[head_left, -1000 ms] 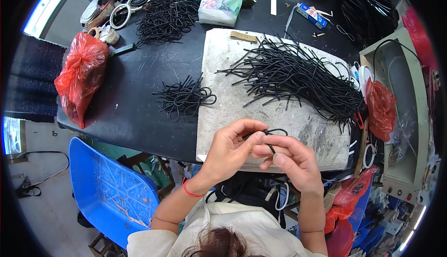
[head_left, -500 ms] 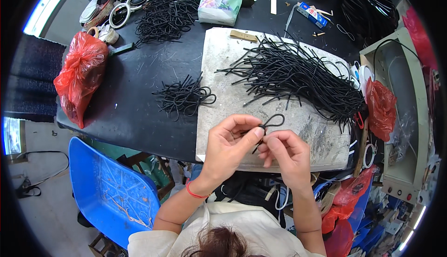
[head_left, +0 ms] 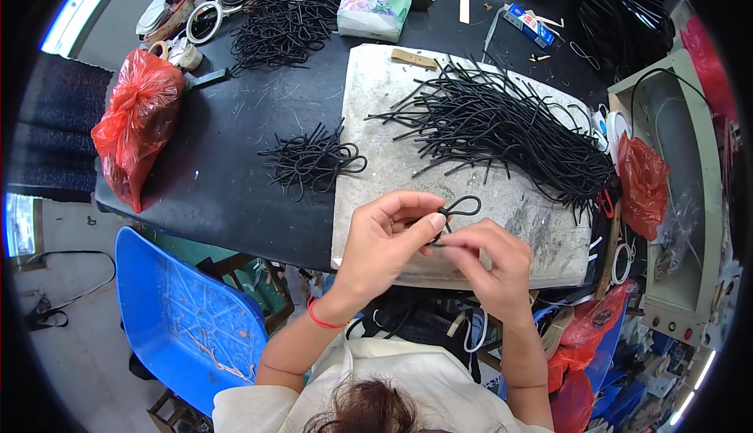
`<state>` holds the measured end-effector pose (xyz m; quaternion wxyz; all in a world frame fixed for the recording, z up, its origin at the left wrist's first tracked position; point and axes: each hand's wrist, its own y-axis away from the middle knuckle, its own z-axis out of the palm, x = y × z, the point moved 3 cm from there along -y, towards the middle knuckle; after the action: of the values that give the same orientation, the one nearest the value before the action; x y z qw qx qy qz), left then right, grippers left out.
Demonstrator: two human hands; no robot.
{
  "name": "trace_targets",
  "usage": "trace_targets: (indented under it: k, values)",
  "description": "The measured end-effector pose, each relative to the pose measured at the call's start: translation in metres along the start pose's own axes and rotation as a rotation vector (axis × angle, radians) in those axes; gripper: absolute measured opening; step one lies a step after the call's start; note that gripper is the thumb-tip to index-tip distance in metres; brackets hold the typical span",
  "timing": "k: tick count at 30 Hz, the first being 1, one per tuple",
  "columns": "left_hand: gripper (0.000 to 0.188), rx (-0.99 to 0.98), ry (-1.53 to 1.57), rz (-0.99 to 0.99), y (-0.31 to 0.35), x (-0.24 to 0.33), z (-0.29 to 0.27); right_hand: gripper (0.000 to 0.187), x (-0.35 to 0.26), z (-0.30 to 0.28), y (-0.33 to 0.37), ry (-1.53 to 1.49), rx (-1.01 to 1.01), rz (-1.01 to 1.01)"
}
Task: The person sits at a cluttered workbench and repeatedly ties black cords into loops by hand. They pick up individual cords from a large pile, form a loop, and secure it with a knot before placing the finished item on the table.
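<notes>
Narrow and pinching, the left hand's (head_left: 392, 233) grip held a short black cord (head_left: 445, 213) between thumb and fingers, where its strands crossed in what looked like a knot. From the right, the right hand (head_left: 496, 259) met it with thumb and forefinger close together, apparently on the cord's tail; blur and the fingers themselves hid how much was caught. The cord was above the near part of a pale board (head_left: 372, 174) on the dark table (head_left: 235, 147).

Judging by the crossing strands and the pinched tail, the step in hand was forming or tightening the knot below the loop. A further pull would call for a steady left pinch on the crossing, with the right drawing the tail taut and the loop left free.

The loop pointed right and slightly toward the far side, its long axis slanting gently that way from the left thumb; the tail ran toward the near side.

Farther off, a small pile of looped cords (head_left: 310, 160) was on the left and a large bundle of cords (head_left: 502, 131) on the right.
</notes>
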<state>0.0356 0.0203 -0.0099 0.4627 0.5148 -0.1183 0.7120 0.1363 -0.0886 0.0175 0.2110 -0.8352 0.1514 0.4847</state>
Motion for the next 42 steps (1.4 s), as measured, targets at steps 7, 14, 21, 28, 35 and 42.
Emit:
trace_targets:
  k: [7,14,21,28,35,42]
  values:
    - [0.019,0.135,-0.056,0.245,0.008,-0.008,0.013,0.008,0.007,0.009,0.002,-0.494,0.132,0.413]
    - [0.013,0.155,-0.333,0.472,0.008,-0.011,0.011,0.01,0.004,0.016,0.004,-0.484,0.268,0.43]
    - [0.026,0.018,-0.264,0.349,0.007,-0.005,0.005,0.015,0.01,0.013,-0.004,-0.658,0.17,0.526]
    - [0.038,-0.21,-0.606,0.2,0.01,0.016,0.011,0.01,0.015,0.011,-0.003,-0.773,0.202,0.506]
    - [0.046,-0.234,-0.562,0.24,0.01,0.013,0.014,0.009,0.022,0.014,0.001,-0.784,0.259,0.497]
    - [0.046,-0.182,-0.709,0.35,0.013,0.016,0.017,0.011,0.019,0.009,0.004,-0.795,0.329,0.465]
